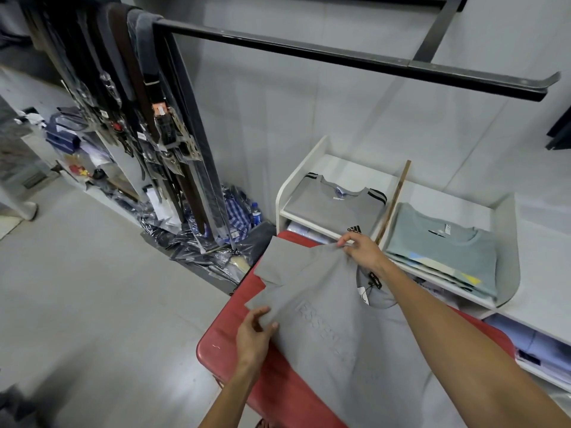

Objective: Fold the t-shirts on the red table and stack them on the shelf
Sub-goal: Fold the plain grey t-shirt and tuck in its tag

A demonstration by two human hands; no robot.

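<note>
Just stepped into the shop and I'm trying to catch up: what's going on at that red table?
A person is folding a plain grey t-shirt spread on the padded red table. The left hand pinches its side edge below the sleeve, while the right hand grips the shoulder near the collar. On the white shelf behind, a folded grey t-shirt with black shoulder stripes lies left of the wooden divider, and a stack topped by a pale green t-shirt lies right of it.

A black rail crosses overhead above the shelf. A wooden divider splits its top, each side holding folded shirts with open air above. Hanging belts crowd the left.
</note>
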